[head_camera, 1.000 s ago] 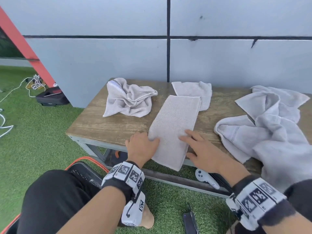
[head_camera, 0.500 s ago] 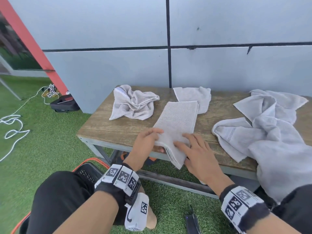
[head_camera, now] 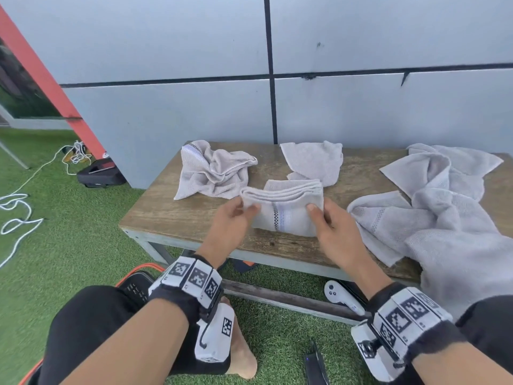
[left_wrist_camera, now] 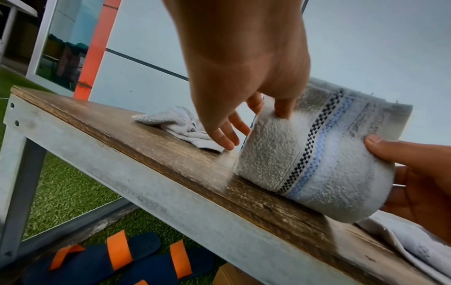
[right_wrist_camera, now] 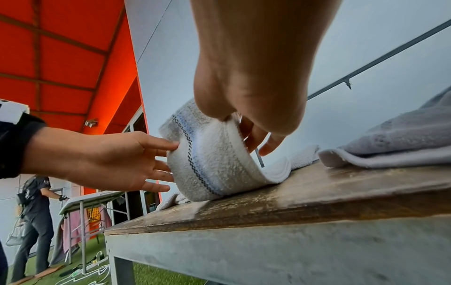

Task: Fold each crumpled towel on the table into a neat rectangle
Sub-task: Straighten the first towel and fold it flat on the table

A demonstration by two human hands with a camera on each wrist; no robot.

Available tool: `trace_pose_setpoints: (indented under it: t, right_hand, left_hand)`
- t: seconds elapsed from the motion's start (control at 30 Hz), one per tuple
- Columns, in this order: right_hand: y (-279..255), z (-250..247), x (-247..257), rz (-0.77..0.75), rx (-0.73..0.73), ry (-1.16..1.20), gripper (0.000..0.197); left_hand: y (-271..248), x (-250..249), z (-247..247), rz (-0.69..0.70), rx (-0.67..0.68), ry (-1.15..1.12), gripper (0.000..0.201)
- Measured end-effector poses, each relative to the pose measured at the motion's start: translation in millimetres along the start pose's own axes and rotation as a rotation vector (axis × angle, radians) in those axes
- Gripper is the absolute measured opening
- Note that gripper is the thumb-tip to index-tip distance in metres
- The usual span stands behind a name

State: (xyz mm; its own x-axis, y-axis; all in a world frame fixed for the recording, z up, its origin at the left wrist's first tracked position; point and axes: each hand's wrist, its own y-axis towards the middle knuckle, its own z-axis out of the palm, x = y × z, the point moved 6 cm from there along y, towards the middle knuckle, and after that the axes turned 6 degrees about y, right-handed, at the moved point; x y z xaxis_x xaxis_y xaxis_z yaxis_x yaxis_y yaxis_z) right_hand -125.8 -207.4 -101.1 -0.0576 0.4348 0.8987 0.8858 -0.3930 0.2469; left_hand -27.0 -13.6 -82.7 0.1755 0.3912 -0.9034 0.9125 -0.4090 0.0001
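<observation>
The folded grey towel (head_camera: 283,215), checkered stripe facing up, is doubled over between both hands on the wooden table (head_camera: 177,215). The left hand (head_camera: 231,222) pinches its left end, the right hand (head_camera: 333,229) its right end. Beyond the left hand lies a crumpled towel (head_camera: 213,169), and a heap of towels (head_camera: 444,218) lies just beside the right.

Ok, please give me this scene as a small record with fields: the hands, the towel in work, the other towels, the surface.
left hand: pinches left end of the striped towel
right hand: pinches its right end
striped towel: near end lifted, being folded over
crumpled towel: far left, unfolded
small towel: far middle
large towel: right, crumpled
table: wooden top
</observation>
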Motion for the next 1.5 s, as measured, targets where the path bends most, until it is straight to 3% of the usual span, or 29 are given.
trace_pose_setpoints:
  t: [0.2, 0.33, 0.47, 0.63, 0.8, 0.97, 1.2, 1.3, 1.33, 1.4, 1.43, 1.5]
  right_hand:
    - [10.4, 4.9, -15.9, 0.126, 0.051, -0.06, 0.033]
    - [9.6, 14.9, -27.7, 0.258, 0.17, -0.134, 0.035]
    - [13.1, 20.1, -35.6, 0.324, 0.173, -0.166, 0.036]
    - [20.7, 14.1, -42.8, 0.329, 0.123, -0.326, 0.042]
    - [26.1, 11.5, -54.5, 0.365, 0.119, -0.406, 0.037]
    - [33.0, 14.2, -65.0, 0.34, 0.158, -0.555, 0.036]
    - [39.6, 15.7, -65.6, 0.309, 0.174, -0.675, 0.04]
    - [39.4, 11.9, -56.4, 0.289, 0.095, -0.655, 0.03]
    - [38.7, 9.0, -46.5, 0.229, 0.021, -0.64, 0.027]
    - [38.1, 6.5, -20.6, -0.007, -0.092, -0.66, 0.025]
    - [38.2, 10.1, -9.2, -0.133, -0.081, -0.688, 0.027]
    - [36.9, 26.0, -5.1, -0.27, 0.082, -0.719, 0.037]
  left_hand:
    - [8.5, 15.0, 13.5, -0.004, 0.02, 0.131, 0.038]
    - [9.3, 36.4, 22.3, -0.105, 0.012, 0.218, 0.031]
    - [17.5, 46.7, 27.4, -0.158, -0.03, 0.346, 0.03]
    - [34.8, 42.3, 31.3, -0.141, -0.108, 0.417, 0.038]
    - [52.1, 42.4, 39.7, -0.175, -0.071, 0.515, 0.049]
    - [58.5, 46.6, 43.6, -0.135, -0.1, 0.73, 0.044]
    - [60.4, 47.5, 41.1, -0.196, -0.151, 0.734, 0.039]
    - [59.2, 45.0, 37.8, -0.201, -0.183, 0.638, 0.03]
    - [56.5, 41.0, 36.1, -0.16, -0.218, 0.617, 0.026]
    - [46.5, 22.8, 36.0, 0.107, -0.31, 0.67, 0.019]
    - [40.1, 14.8, 42.1, 0.267, -0.301, 0.723, 0.018]
    - [29.5, 14.5, 64.6, 0.448, -0.118, 0.821, 0.031]
